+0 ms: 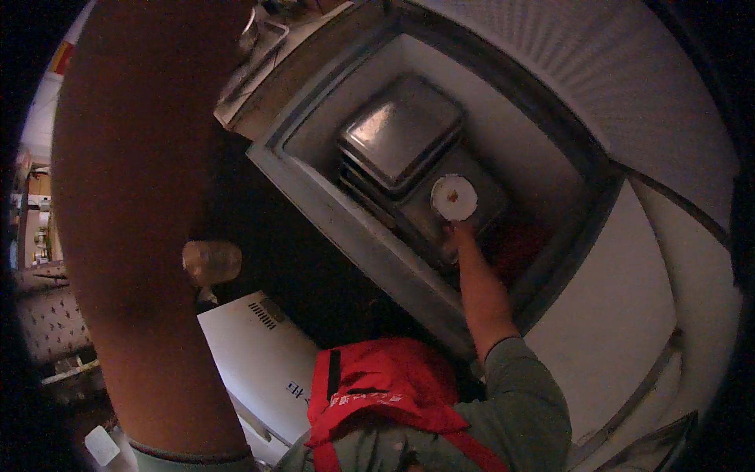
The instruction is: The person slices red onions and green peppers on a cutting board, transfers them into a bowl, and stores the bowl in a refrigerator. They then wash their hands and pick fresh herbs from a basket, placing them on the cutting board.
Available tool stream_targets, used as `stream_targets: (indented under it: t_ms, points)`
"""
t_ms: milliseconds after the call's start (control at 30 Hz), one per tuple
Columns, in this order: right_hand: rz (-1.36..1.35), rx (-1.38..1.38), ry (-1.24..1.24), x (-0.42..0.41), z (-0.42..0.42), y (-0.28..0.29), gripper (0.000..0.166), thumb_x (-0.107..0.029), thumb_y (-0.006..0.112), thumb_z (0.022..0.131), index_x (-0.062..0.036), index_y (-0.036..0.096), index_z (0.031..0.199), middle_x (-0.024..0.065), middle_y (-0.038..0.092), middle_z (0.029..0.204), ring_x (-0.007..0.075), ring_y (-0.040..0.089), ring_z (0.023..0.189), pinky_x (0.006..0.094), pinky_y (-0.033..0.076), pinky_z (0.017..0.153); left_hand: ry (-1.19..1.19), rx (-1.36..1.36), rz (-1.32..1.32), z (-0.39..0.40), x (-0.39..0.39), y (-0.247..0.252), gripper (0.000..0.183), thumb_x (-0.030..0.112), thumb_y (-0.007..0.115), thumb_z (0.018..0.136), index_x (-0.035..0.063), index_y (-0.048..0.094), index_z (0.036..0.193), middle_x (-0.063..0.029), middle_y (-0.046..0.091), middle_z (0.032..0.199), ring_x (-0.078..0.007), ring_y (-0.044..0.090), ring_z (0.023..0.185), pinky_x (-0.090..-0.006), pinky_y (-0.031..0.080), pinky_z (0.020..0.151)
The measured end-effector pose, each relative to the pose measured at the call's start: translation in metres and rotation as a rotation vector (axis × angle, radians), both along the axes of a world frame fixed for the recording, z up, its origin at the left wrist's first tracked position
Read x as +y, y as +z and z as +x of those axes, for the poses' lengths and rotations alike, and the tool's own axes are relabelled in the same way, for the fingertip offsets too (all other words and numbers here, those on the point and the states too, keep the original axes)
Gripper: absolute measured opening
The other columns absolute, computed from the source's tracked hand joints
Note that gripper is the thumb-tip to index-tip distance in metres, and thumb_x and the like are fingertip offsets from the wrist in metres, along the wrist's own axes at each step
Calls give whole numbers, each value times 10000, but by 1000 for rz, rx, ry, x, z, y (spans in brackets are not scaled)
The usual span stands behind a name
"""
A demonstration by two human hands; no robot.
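My right hand reaches down into an open chest freezer and grips the near edge of a white round tub or lid. A small reddish-brown mark or bit sits at the middle of that white round. Beneath it is a grey metal surface, seemingly a pan lid. Just beyond and to the left, stainless steel rectangular pans are stacked, the top one shiny. My left forearm stretches up across the left of the view, very close to the camera; its hand is out of view.
Below the freezer's left side stands a white cabinet with vent slots and writing. A translucent rounded object is near my left forearm. Dark red material lies in the freezer's shadowed near corner. I wear a red apron.
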State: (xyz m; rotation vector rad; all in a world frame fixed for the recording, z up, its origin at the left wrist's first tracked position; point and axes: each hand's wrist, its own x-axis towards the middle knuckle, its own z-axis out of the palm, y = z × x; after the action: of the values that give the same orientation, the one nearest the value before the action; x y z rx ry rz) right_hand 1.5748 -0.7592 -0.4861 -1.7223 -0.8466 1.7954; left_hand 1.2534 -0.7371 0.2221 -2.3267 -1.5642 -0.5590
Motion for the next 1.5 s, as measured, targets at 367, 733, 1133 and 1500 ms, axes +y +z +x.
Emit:
stream_targets:
  t_ms: [367,733,1133,1500]
  points:
    - [59,298,-68,-154,-44,274,247,-243,566,983,-30,625,1092,79,679,932,189,640,864,340,527,774,-273,-218,666,69,-8,42,222,163,665,725,120,635,941,-106,645,915,-305,617,902,-494,459,811]
    - [254,-59,606,-321,-83,222,323,-167,582,960,26,582,1219,144,703,1004,208,683,868,339,539,794,-205,82,-395,-8,-218,-191,146,154,714,655,112,614,755,-51,653,804,-221,649,834,-387,450,815]
    - [347,-324,683,-261,-227,289,376,-324,668,899,25,681,1037,220,711,919,321,687,849,423,509,792,-395,-394,-757,-112,-236,-306,282,200,704,741,63,672,986,-149,696,970,-352,665,942,-480,520,818]
    - [669,-306,999,-128,-521,402,387,-332,674,872,-2,669,1074,197,710,1000,346,690,951,422,535,795,-252,-853,369,-450,-254,5,293,98,772,796,111,479,780,-49,557,703,-237,567,575,-356,457,517]
